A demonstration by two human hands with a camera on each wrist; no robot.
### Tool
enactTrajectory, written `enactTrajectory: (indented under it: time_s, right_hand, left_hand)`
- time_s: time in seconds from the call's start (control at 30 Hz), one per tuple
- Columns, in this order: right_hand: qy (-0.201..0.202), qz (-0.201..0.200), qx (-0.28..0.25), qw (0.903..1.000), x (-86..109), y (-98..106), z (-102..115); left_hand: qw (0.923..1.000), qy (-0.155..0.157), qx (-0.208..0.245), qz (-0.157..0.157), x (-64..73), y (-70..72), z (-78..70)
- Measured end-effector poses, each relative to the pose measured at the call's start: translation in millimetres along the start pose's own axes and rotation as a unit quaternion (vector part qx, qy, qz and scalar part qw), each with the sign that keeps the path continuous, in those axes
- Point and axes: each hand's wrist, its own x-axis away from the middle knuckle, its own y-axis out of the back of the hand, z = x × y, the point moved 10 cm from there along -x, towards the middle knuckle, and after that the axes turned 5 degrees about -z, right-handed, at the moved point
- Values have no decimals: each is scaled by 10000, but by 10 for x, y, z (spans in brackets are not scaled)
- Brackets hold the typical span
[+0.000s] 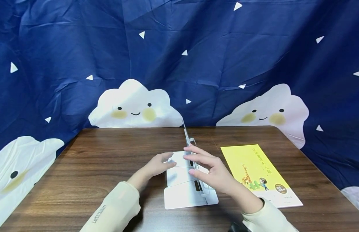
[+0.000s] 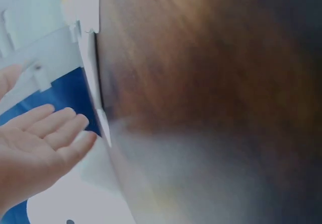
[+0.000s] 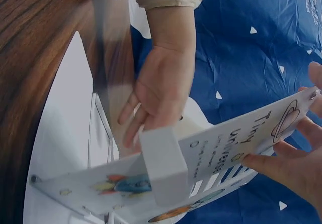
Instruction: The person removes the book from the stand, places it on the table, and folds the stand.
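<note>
A white folding stand (image 1: 179,195) lies with its flat base on the table, and its upright panel (image 3: 226,138) rises from it. In the right wrist view the panel shows "Tiny universe" lettering, a planet and a rocket; a white block (image 3: 163,163) juts out from it. My right hand (image 1: 217,172) touches the panel with spread, fairly straight fingers (image 3: 269,166). On the panel's other side my left hand (image 1: 156,165) hovers over or rests at the base's left edge; contact cannot be made out. Its fingers (image 2: 65,128) look extended and hold nothing.
A yellow book (image 1: 254,170) with a giraffe on its cover lies flat to the right of the stand. The brown wooden table (image 1: 109,161) runs back to a dark blue curtain (image 1: 167,42) printed with clouds and triangles.
</note>
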Motion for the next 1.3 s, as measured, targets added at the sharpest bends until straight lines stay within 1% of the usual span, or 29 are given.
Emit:
enactTrajectory:
  time_s: [0.07, 0.13, 0.17, 0.23, 0.27, 0.33, 0.4, 0.47, 0.53, 0.67, 0.73, 0.77, 0.97, 1.07, 1.2, 1.3]
  right_hand:
    - [27, 42, 179, 9998, -14, -43, 16]
    - [17, 87, 304, 9995, -24, -83, 17]
    - [-3, 108, 356, 9993, -30, -103, 15]
    - [-23, 144, 395, 9991, -44, -143, 12]
    - [-47, 158, 394, 9991, -49, -162, 5]
    - [-6, 191, 428, 9989, -58, -202, 6]
    - [75, 238, 468, 9986, -68, -248, 16]
    - [112, 292, 458, 9985, -72, -300, 16]
    - [127, 352, 441, 9983, -73, -362, 9]
    - [166, 375, 499, 9979, -63, -457, -1]
    - [206, 338, 543, 9977, -59, -482, 1]
    - [196, 315, 534, 9979, -59, -491, -3]
    - [48, 181, 441, 9989, -60, -529, -38]
    - [-18, 184, 515, 9985, -55, -546, -43]
    - [-160, 286, 595, 9977, -47, -544, 0]
    - [-200, 284, 616, 9975, -56, -484, 109]
  left_hand:
    - [9985, 5, 509, -186, 29, 57, -26]
    - [9938, -39, 1039, -400, 60, 114, -75]
    - [9911, -64, 1236, -497, 75, 141, -98]
    - [9843, -235, 1613, -671, 109, 196, -174]
    - [9808, -395, 1763, -737, 128, 222, -228]
    - [9756, -762, 1867, -871, 165, 271, -354]
    - [9731, -1056, 1799, -975, 197, 304, -466]
    - [9715, -1246, 1745, -1007, 217, 315, -551]
    - [9705, -1232, 1865, -909, 225, 295, -586]
    - [9623, -1182, 2394, -525, 242, 223, -612]
    - [9574, -1244, 2574, -411, 250, 205, -617]
    - [9567, -1267, 2591, -390, 254, 202, -613]
    - [9533, -1383, 2649, -436, 272, 223, -597]
    - [9506, -1424, 2705, -539, 282, 244, -607]
    - [9514, -1282, 2704, -733, 283, 257, -598]
    - [9487, -1114, 2845, -814, 278, 251, -588]
